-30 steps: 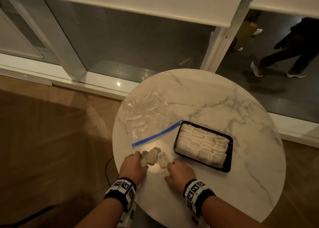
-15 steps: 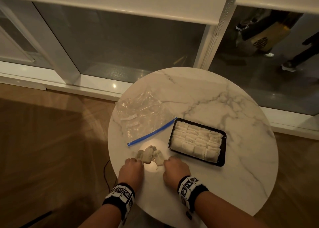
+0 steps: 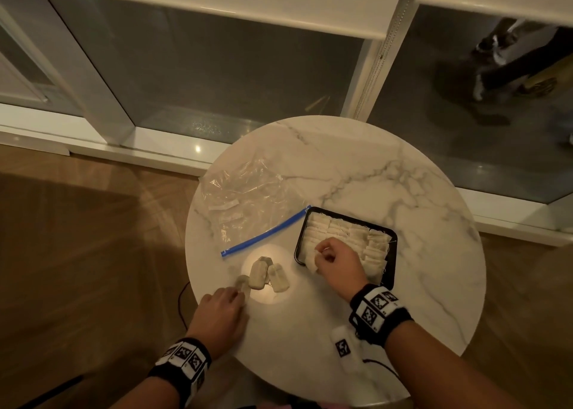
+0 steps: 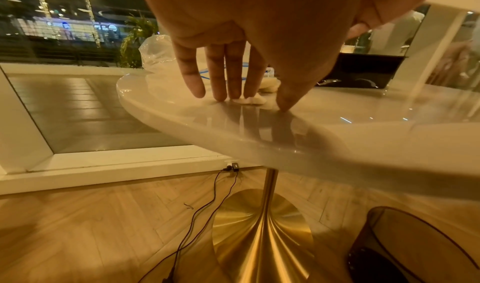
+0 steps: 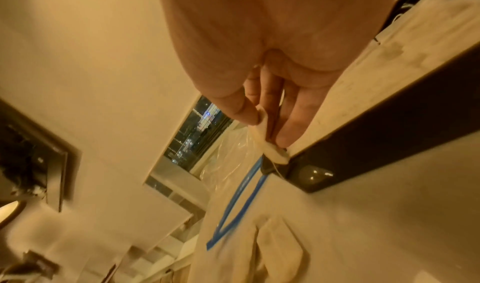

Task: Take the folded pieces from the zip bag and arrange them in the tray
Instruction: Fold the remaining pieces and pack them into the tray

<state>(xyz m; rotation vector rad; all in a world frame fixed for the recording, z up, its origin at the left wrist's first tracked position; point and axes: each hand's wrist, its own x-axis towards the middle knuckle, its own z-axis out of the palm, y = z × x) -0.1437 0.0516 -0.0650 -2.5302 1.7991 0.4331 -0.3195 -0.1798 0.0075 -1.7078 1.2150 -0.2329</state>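
Note:
A black tray [image 3: 393,255] holding rows of white folded pieces [image 3: 347,232] stands on the round marble table [image 3: 403,191]. My right hand [image 3: 319,255] pinches one folded piece [image 3: 311,264] between thumb and fingers over the tray's near left corner; the right wrist view shows this piece [image 5: 269,143] at the tray wall [image 5: 376,143]. Several loose pieces [image 3: 263,273] lie left of the tray. My left hand [image 3: 239,294] rests straight fingertips [image 4: 221,96] on the table, touching one piece [image 4: 250,101]. The clear zip bag [image 3: 248,198] with its blue zip [image 3: 266,232] lies behind, a few pieces inside.
The table's near left edge [image 4: 207,127] is close under my left wrist. A gold pedestal base [image 4: 262,226] and a cable [image 4: 205,205] are on the wooden floor, with a dark round object [image 4: 415,246] beside them. Glass panes stand behind the table; people walk beyond them.
My right hand has lifted a folded piece from the loose group and carried it right to the tray's near corner. My left hand stays at the loose pieces.

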